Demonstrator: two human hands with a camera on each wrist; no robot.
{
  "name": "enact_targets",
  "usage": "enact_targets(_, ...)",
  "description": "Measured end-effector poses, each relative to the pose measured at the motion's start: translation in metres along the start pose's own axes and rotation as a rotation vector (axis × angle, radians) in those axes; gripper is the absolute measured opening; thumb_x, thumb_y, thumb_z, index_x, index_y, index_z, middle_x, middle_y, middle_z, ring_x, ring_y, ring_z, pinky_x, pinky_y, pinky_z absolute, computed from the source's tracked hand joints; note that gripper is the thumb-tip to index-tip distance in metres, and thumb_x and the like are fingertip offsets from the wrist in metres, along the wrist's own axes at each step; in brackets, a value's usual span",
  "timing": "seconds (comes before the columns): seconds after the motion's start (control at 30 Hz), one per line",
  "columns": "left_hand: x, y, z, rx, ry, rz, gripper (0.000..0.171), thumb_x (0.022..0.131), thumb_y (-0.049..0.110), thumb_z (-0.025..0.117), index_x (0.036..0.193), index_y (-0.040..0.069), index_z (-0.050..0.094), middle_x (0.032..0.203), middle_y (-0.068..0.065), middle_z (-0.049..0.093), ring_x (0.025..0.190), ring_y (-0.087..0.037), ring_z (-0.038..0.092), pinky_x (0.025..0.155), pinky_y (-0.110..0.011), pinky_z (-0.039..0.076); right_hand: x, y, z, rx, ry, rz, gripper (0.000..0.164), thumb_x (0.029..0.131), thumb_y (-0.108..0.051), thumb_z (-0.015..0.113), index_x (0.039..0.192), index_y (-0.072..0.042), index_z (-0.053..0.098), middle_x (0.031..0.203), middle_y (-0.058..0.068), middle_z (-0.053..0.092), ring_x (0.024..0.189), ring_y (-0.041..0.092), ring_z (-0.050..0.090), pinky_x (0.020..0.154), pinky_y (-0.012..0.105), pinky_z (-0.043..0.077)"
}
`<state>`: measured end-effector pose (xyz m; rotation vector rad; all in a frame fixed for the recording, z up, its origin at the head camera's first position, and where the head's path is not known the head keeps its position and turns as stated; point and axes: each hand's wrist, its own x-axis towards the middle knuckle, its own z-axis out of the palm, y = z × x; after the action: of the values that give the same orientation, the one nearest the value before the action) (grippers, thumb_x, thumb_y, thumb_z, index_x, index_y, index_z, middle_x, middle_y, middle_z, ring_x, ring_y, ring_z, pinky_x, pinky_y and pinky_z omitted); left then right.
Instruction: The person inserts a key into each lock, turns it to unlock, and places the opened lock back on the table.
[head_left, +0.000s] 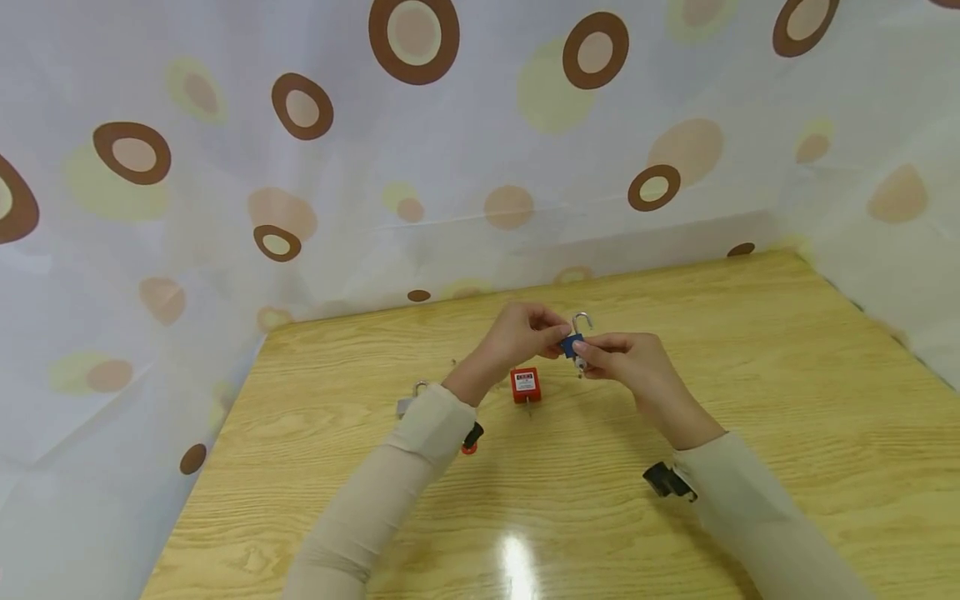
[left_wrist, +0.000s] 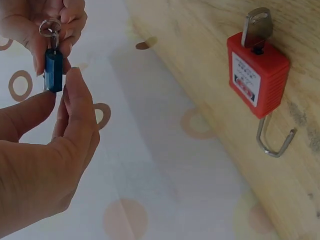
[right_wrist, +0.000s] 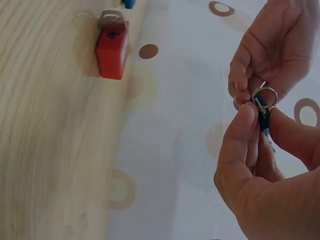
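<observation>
A small blue padlock is held up over the far part of the table, its metal shackle swung open at the top. My left hand pinches the lock body from the left, thumb and fingertips at its edge. From the other side my right hand grips it between thumb and fingers. A key with a metal ring hangs at the lock's lower end, close to the right fingertips. Below the hands lies a red padlock with a white label. Its key is inserted and its shackle stands open.
On the wooden table, a silver padlock lies partly behind my left sleeve. A small red item shows beside that sleeve, mostly hidden. A patterned white sheet hangs along the table's back and sides.
</observation>
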<state>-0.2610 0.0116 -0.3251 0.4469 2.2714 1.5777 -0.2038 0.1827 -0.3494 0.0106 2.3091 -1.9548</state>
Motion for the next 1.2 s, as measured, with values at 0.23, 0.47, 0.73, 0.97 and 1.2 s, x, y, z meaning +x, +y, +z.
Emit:
enact_targets(0.23, 0.009, -0.021, 0.011, -0.171, 0.062, -0.161, 0.019, 0.096, 0.003, 0.057, 0.11, -0.01, 0.062, 0.092, -0.017, 0.066, 0.087, -0.029, 0.07, 0.082, -0.036, 0.055, 0.016, 0.009, 0.001, 0.055, -0.003, 0.104, 0.042, 0.094, -0.017, 0.064, 0.12, 0.016, 0.057, 0.088, 0.002, 0.064, 0.071, 0.006, 0.066, 0.073, 0.022, 0.055)
enact_targets(0.47, 0.001, -0.04, 0.041, -0.221, 0.125, -0.216, 0.025, 0.094, -0.005, 0.054, 0.119, -0.012, 0.057, 0.104, -0.021, 0.064, 0.099, -0.03, 0.066, 0.09, -0.037, 0.051, 0.03, 0.029, -0.003, 0.024, -0.016, 0.177, 0.039, 0.094, -0.01, 0.063, 0.118, 0.019, 0.056, 0.08, 0.002, 0.068, 0.067, 0.006, 0.067, 0.073, 0.026, 0.056)
enact_targets(0.73, -0.006, -0.054, 0.073, -0.008, 0.183, -0.199, 0.031, 0.094, 0.001, 0.051, 0.123, -0.009, 0.057, 0.122, -0.019, 0.06, 0.105, -0.022, 0.058, 0.082, -0.029, 0.05, 0.048, 0.045, -0.002, -0.051, -0.015, 0.237, 0.029, 0.091, -0.003, 0.063, 0.109, 0.02, 0.061, 0.073, 0.003, 0.067, 0.059, 0.007, 0.064, 0.062, 0.023, 0.056)
enact_targets(0.97, -0.007, -0.059, 0.081, -0.02, 0.191, -0.213, 0.045, 0.086, -0.009, 0.047, 0.131, -0.012, 0.05, 0.123, -0.019, 0.061, 0.108, -0.019, 0.058, 0.085, -0.026, 0.05, 0.057, 0.051, 0.0, -0.102, -0.01, 0.26, 0.022, 0.089, 0.0, 0.062, 0.1, 0.019, 0.065, 0.065, 0.005, 0.067, 0.054, 0.01, 0.065, 0.059, 0.025, 0.056)
enact_targets(1.2, -0.009, -0.059, 0.08, -0.06, 0.178, -0.234, 0.048, 0.087, -0.007, 0.047, 0.134, -0.013, 0.046, 0.132, -0.02, 0.054, 0.118, -0.02, 0.053, 0.095, -0.031, 0.046, 0.062, 0.047, 0.003, -0.114, 0.004, 0.305, 0.011, 0.087, 0.002, 0.065, 0.08, 0.011, 0.067, 0.058, 0.007, 0.065, 0.047, 0.011, 0.063, 0.053, 0.024, 0.054)
